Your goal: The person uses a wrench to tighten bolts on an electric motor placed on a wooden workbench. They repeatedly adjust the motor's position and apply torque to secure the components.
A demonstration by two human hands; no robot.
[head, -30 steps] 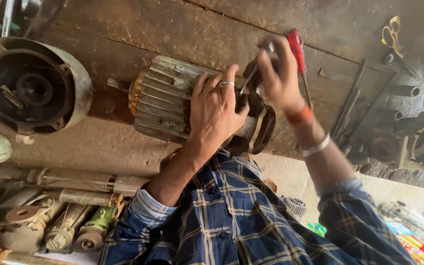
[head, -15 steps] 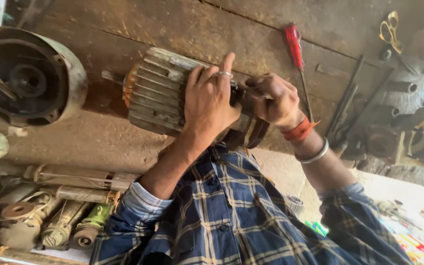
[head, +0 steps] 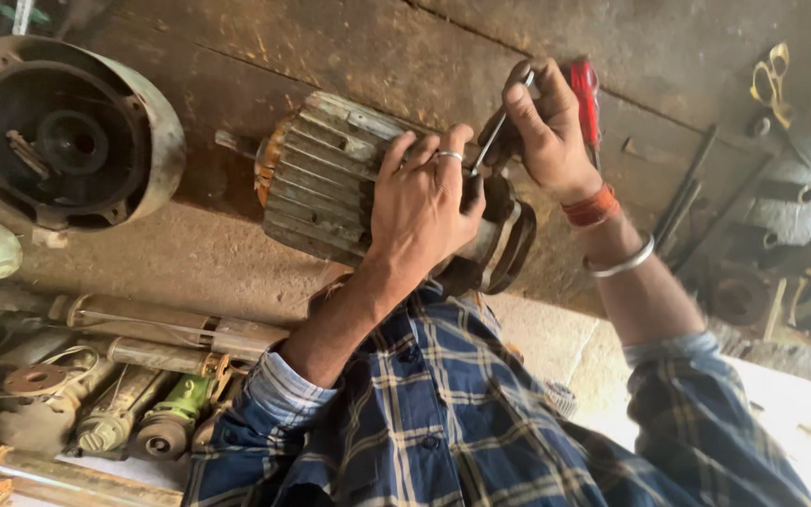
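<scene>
Lying mid-frame on the bench (head: 237, 56), motor (head: 330, 183) has its long axis running upper left to lower right, shaft stub toward upper left, end cover toward lower right. Left hand (head: 424, 202) lies flat on the ribbed casing, fingers spread, gripping nothing. Right hand (head: 546, 127) is closed around a thin metal tool (head: 499, 127) slanting down onto the motor. Red screwdriver (head: 586, 99) lies just behind that hand. Empty housing (head: 68, 136) sits upper left.
</scene>
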